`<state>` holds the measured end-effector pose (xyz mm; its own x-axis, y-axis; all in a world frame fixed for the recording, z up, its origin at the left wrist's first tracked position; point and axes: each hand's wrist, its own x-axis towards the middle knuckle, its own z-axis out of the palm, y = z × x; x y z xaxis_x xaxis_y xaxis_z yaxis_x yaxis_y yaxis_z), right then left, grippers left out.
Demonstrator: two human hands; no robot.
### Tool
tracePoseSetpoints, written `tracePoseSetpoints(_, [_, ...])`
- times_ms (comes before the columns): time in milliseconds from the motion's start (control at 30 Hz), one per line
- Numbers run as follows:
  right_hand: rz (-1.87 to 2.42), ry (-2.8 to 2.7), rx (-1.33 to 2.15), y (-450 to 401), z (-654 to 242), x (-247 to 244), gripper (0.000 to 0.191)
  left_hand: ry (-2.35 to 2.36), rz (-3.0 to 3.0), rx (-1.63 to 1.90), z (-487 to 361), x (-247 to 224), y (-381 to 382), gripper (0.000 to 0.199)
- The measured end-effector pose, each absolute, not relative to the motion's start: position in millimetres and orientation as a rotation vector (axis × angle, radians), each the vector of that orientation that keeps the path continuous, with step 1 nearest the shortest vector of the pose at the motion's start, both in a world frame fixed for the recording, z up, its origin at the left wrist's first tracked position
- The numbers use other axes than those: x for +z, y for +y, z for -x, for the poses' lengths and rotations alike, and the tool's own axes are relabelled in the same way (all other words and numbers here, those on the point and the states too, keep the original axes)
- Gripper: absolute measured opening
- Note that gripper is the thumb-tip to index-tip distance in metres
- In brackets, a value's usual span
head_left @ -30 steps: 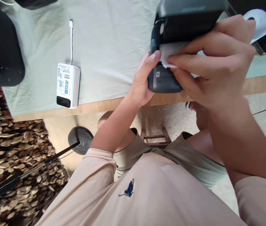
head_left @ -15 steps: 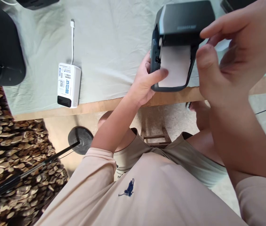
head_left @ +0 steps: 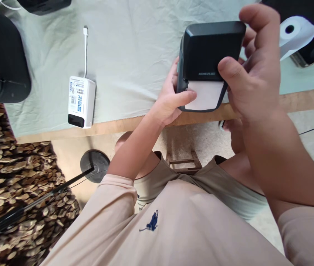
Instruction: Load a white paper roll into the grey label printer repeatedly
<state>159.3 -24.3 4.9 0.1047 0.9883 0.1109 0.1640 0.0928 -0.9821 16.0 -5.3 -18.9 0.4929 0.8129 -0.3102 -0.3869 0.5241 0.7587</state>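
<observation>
A black label printer (head_left: 213, 51) marked NIIMBOT is held above the table's front edge. Its lid lies down over most of the body, and a strip of white label paper (head_left: 203, 96) shows below the lid's lower edge. My left hand (head_left: 169, 99) grips the printer's left side, thumb pressed on the paper and fingers hidden beneath. At the right side of the lid is my right hand (head_left: 256, 70), its thumb on the lid's lower right corner and its fingers bent around the upper right edge.
A white power bank (head_left: 81, 101) with a short cable lies to the left on the cloth-covered table (head_left: 129, 59). At the right, a white paper roll (head_left: 298, 35) rests on a dark object. A black bag-like item (head_left: 3, 55) stands far left, beside stacked firewood (head_left: 20, 177).
The printer's lid has come down towards me, covering more of the label paper. My right hand has shifted with it, uncovering the paper roll behind.
</observation>
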Motion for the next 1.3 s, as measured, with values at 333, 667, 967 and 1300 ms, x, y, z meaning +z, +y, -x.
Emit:
tracePoseSetpoints(333, [1.085,-1.212,1.311,-22,-159,-4,0.062,0.601,-0.847,0.834,-24,-3,-6,0.018])
tracePoseSetpoints(667, [1.129,-1.207,1.206,-25,-157,-7,0.064,0.662,-0.700,0.812,-25,0,-6,0.023])
tracePoseSetpoints(967, [1.257,-1.434,0.935,-26,-165,3,0.064,0.690,-0.521,0.886,-15,-24,1,0.023])
tracePoseSetpoints(1300, [1.154,-1.577,0.949,-21,-172,-3,0.081,0.691,-0.560,0.885,-18,-24,-2,0.014])
